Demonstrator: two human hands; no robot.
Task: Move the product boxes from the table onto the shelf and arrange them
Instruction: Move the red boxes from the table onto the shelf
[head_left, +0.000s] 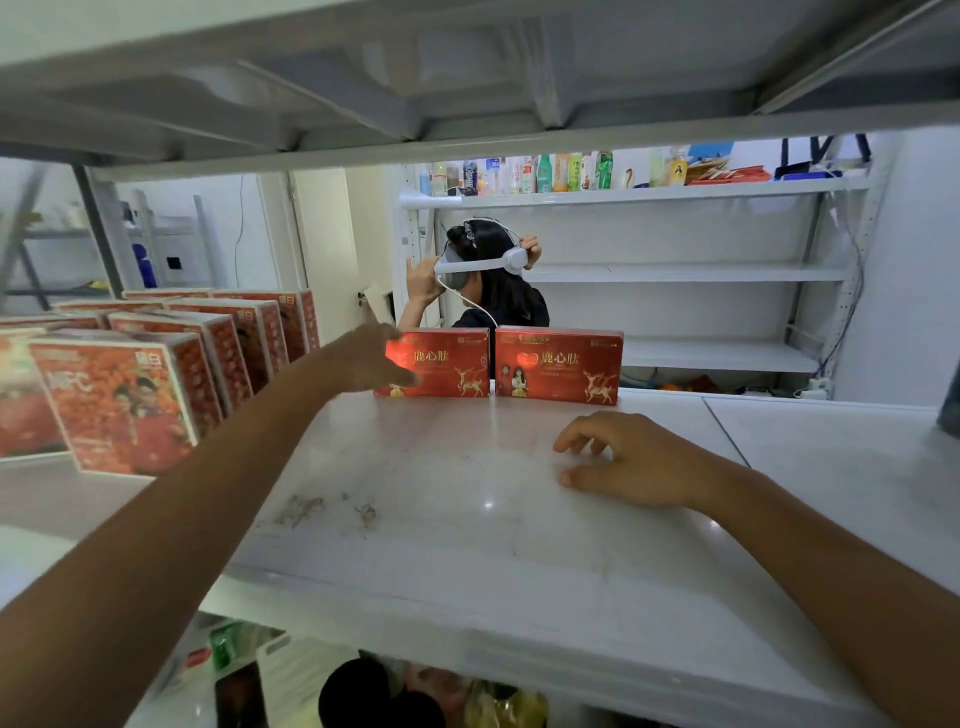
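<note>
Two flat red boxes with gold deer stand upright side by side at the back edge of the white shelf board (467, 519). My left hand (376, 358) reaches across the shelf and touches the left end of the left red box (449, 364); its fingers look spread, and whether it grips the box is unclear. The right red box (558, 366) stands just beside it, untouched. My right hand (628, 462) rests on the shelf in front of that box, fingers curled loosely and holding nothing.
Several taller orange-red boxes (124, 400) stand in rows on the shelf's left side. The upper shelf's underside (467, 78) hangs low overhead. Behind the shelf a person wearing a headset (483, 270) stands before another white rack (675, 273) with bottles on top.
</note>
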